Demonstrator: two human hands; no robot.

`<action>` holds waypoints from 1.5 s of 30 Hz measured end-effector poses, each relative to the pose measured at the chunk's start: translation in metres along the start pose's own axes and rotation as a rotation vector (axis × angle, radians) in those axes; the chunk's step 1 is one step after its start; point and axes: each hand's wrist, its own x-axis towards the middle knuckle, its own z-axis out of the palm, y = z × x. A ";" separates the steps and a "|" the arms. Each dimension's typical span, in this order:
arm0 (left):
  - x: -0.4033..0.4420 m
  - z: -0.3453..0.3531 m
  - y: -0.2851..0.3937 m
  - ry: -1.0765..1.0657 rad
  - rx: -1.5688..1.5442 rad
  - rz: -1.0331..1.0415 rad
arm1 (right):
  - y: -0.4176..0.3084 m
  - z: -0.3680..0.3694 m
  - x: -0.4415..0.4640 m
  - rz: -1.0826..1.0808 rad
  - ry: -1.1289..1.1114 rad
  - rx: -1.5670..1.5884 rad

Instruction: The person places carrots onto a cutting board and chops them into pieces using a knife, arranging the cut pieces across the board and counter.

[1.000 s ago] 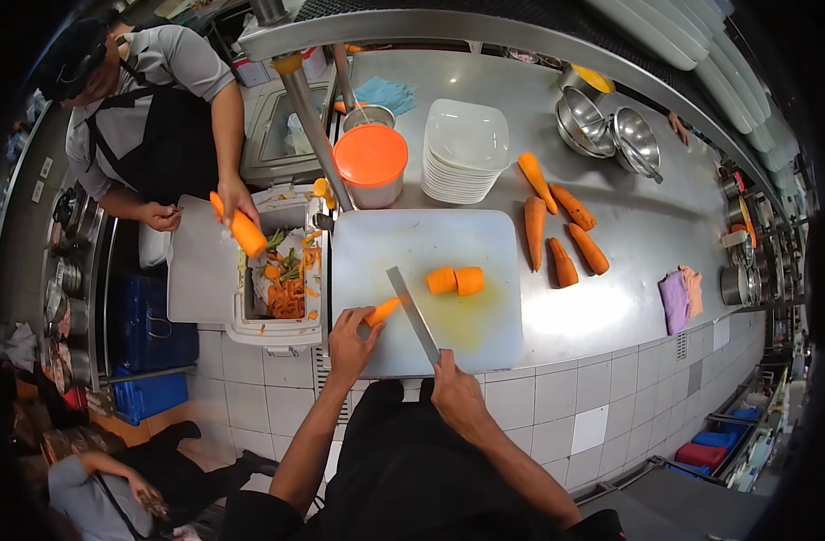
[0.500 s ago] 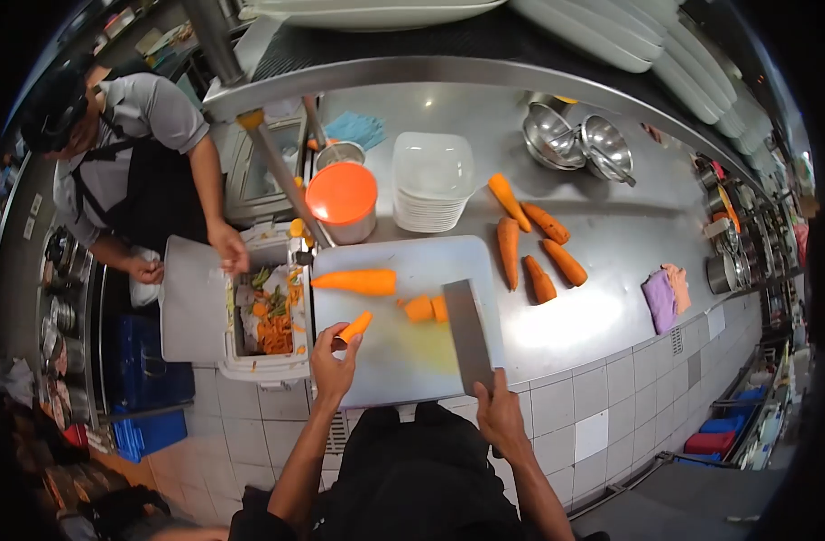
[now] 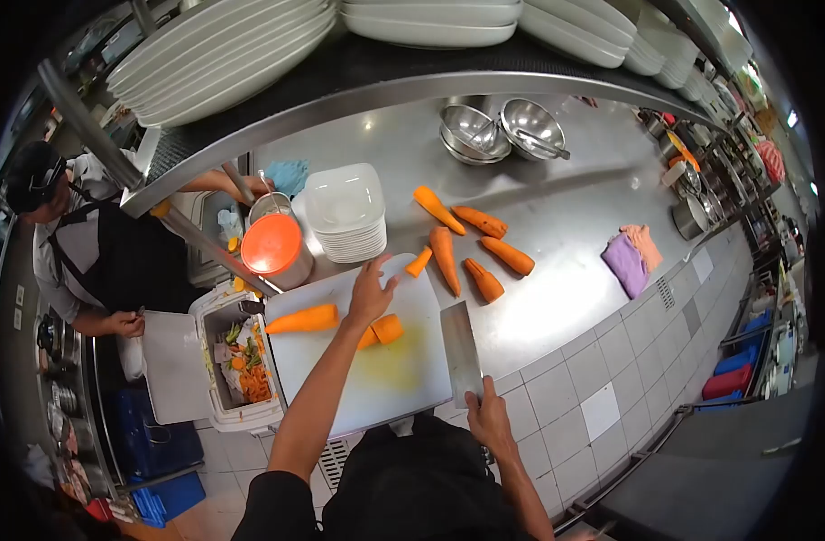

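My left hand (image 3: 373, 293) reaches over the top edge of the white cutting board (image 3: 340, 388), fingers stretched and holding nothing. Just past its fingertips is a small carrot piece (image 3: 419, 261), by the board's far right corner. My right hand (image 3: 490, 417) grips the handle of a cleaver (image 3: 463, 347), its broad blade pointing away from me at the board's right edge. On the board lie a large peeled carrot (image 3: 302, 319) and thick carrot chunks (image 3: 385, 330), partly covered by my left forearm. Several whole carrots (image 3: 444, 257) rest on the steel counter beyond.
Left of the board stands a bin of vegetable scraps (image 3: 250, 361). Behind it are an orange-lidded tub (image 3: 274, 245) and stacked white dishes (image 3: 345, 203). Metal bowls (image 3: 532, 126) and cloths (image 3: 626, 266) lie farther off. A shelf edge (image 3: 412, 87) crosses overhead; a co-worker (image 3: 115, 252) stands left.
My left hand has moved from the board's left side to its far right, and the carrot piece has left its fingers. The view has turned right; the co-worker's arm now reaches behind the tub.
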 end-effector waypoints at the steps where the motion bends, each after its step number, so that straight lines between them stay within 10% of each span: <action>1: -0.012 -0.002 -0.001 -0.007 0.006 0.000 | 0.004 0.001 0.001 0.005 -0.001 0.007; 8: -0.105 -0.007 0.011 0.012 0.735 0.344 | 0.022 0.020 0.022 -0.022 -0.108 -0.054; 24: -0.005 -0.015 0.005 0.041 0.750 0.358 | 0.034 0.011 0.049 -0.133 -0.115 0.006; 27: -0.036 -0.047 0.021 0.232 0.380 0.161 | 0.031 0.007 0.053 -0.071 -0.116 0.135; 35: -0.143 -0.051 -0.003 0.217 0.608 -0.307 | 0.029 0.016 0.074 0.075 -0.252 0.233; 45: -0.231 -0.116 -0.040 0.638 0.452 -0.405 | -0.004 0.044 0.066 0.086 -0.280 0.649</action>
